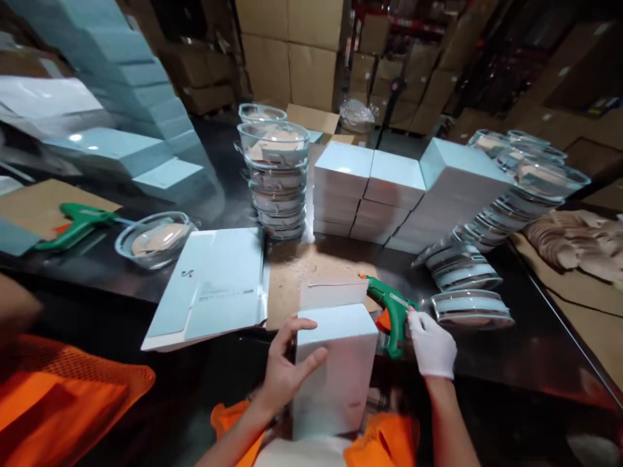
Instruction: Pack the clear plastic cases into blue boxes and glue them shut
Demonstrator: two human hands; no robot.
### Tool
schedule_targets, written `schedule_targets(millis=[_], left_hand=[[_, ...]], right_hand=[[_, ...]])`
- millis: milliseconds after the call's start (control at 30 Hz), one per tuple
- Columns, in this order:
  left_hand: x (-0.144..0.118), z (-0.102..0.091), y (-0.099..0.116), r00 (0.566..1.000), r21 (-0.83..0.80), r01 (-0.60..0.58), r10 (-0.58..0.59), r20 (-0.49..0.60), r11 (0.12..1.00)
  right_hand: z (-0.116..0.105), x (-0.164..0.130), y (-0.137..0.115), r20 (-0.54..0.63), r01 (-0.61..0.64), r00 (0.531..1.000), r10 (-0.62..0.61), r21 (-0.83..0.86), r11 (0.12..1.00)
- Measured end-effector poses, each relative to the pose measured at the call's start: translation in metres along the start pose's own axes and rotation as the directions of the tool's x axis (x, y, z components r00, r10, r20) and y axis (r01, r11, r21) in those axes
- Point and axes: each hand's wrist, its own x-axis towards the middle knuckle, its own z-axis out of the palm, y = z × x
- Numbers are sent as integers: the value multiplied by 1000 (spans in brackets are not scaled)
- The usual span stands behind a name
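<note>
Two stacks of pale blue boxes [370, 188] behind, bowl stack [276, 178] beside them. Flat unfolded carton [209, 285] left of your work. Pale box [335, 370] upright at table edge: your bare left hand [285, 373] grips its side, flap open. Green glue gun [392, 311] beside box: your gloved right hand [431, 350] closed on handle.

The one camera sits on my head, looking forward and steeply down, close over my own hands at the near edge of the dark surface [121, 272], with stacked cartons [292, 52] far beyond at the frame's top.
</note>
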Motion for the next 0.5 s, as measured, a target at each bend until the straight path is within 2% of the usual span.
schedule_targets(millis=[67, 100, 133, 200, 267, 300, 367, 400, 433, 467, 500], left_hand=[[1, 6, 1, 999, -43, -17, 19, 45, 999], [1, 9, 1, 996, -71, -30, 36, 86, 997], [2, 12, 1, 990, -100, -40, 53, 132, 994], [4, 16, 1, 974, -128, -46, 73, 216, 991], [5, 17, -3, 965, -122, -17, 48, 259, 992], [5, 17, -5, 964, -125, 8, 25, 264, 992], [4, 15, -10, 963, -179, 66, -15, 269, 982], [2, 13, -12, 968, -231, 83, -22, 252, 969], [1, 11, -14, 975, -290, 80, -14, 222, 954], [1, 8, -16, 984, -344, 55, 9, 180, 937], [1, 6, -17, 990, -384, 14, 40, 134, 923]], right_hand=[[3, -13, -14, -4, 103, 995, -103, 47, 994], [7, -19, -22, 57, 120, 990, -125, 86, 989], [11, -24, -29, 166, 101, 979, -122, 126, 987], [19, -28, -37, 421, -4, 905, -65, 161, 987], [25, -26, -38, 559, -80, 829, -28, 167, 983], [26, -23, -35, 571, -95, 820, -23, 176, 980], [26, -21, -25, 521, -72, 853, -38, 189, 979], [25, -22, -20, 500, -38, 863, -70, 203, 978], [22, -24, -14, 506, 7, 853, -127, 233, 972], [19, -26, -10, 541, 65, 814, -210, 274, 960], [16, -29, -7, 589, 129, 747, -310, 329, 936]])
